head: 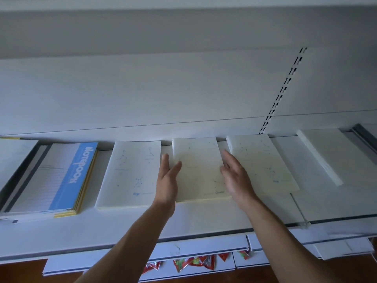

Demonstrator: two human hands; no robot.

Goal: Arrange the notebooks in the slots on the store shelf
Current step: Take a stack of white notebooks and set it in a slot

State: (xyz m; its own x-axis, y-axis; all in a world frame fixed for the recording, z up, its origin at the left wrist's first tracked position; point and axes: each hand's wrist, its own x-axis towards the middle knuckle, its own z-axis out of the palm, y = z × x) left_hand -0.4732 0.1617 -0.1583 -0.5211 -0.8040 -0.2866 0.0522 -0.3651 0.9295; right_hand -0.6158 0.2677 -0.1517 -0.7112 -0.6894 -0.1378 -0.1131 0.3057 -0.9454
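Several notebooks lie flat in a row on the white store shelf (204, 219). A cream constellation notebook stack (199, 170) sits in the middle. My left hand (167, 176) rests against its left edge with fingers extended, thumb on the cover. My right hand (236, 176) lies flat at its right edge, fingers spread, holding nothing. To the left lies a white constellation notebook (130, 174). Another cream one (263, 162) lies to the right, angled. A blue-banded "Notebook" stack (61, 178) sits far left. A plain white notebook (324, 154) lies far right.
The shelf's back panel (163, 88) rises behind the row, with a slotted upright (285, 88) at right. A partly seen white stack (14, 156) sits at the far left edge. Lower shelves (142, 260) hold red snack packets (193, 262) below the front lip.
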